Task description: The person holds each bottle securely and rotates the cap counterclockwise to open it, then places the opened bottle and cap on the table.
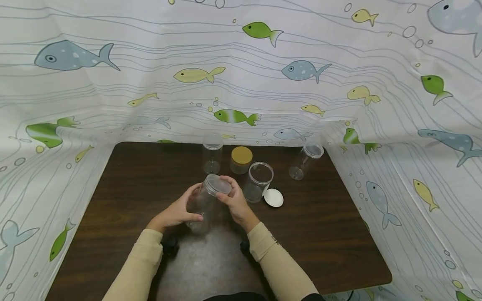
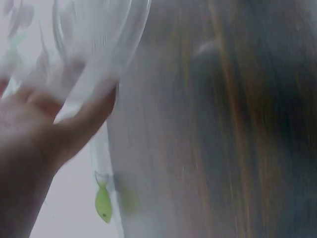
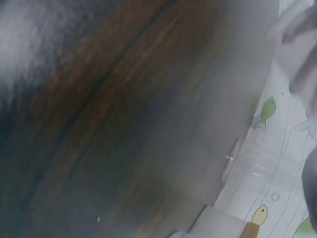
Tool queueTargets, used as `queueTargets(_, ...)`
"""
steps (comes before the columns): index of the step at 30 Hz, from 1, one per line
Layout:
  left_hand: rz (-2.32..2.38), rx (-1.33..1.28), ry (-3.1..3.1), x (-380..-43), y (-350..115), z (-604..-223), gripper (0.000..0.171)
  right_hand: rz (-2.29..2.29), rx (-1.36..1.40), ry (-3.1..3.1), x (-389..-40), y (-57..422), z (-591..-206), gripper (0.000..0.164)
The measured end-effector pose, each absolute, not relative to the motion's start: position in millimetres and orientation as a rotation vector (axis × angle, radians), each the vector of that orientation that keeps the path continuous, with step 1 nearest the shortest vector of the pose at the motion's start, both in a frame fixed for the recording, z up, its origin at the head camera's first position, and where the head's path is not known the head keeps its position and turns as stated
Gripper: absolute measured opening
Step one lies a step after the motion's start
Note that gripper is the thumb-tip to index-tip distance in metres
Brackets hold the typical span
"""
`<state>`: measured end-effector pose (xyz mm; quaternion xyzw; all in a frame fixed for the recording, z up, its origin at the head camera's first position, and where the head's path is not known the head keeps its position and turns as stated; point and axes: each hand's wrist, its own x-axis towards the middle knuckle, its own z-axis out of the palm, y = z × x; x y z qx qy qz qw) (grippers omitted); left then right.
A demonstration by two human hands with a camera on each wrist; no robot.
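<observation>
Head view: my left hand [image 1: 180, 212] grips the clear jar [image 1: 208, 202], likely to steady it, nearer me than the gold-lidded jar [image 1: 241, 158]; my right hand [image 1: 237, 205] pinches its top [image 1: 218, 184]. Left wrist: my thumb [image 2: 94, 114] presses it. Right wrist: too blurred to confirm.

Head view: the left forearm [image 1: 132, 269] and right forearm [image 1: 280, 263], both sleeved, slant inward from the lower edge. Below frame centre, the left hand [image 1: 179, 212] grips with its thumb pointing right; the right hand [image 1: 237, 205], slightly higher, grips with bent fingers.
</observation>
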<state>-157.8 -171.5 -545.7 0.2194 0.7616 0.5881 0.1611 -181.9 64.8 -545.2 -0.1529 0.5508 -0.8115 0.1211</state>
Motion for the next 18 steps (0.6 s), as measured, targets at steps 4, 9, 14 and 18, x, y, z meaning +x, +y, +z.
queueTargets(4,1.640,0.596,2.436,-158.1,-153.1,-548.4,0.118,-2.460,-0.363,1.648,-180.6,60.9,-545.3,0.075)
queueTargets(9,1.544,0.523,2.691,-157.7,-137.7,-558.2,0.122,-2.481,-0.356,1.711,-178.2,56.5,-546.3,0.080)
queueTargets(14,1.510,0.471,2.774,-158.6,-134.1,-561.1,0.114,-2.464,-0.349,1.754,-176.0,55.7,-545.9,0.078)
queueTargets(18,1.518,0.477,2.700,-158.0,-137.8,-557.6,0.110,-2.445,-0.390,1.720,-177.1,58.4,-544.2,0.080)
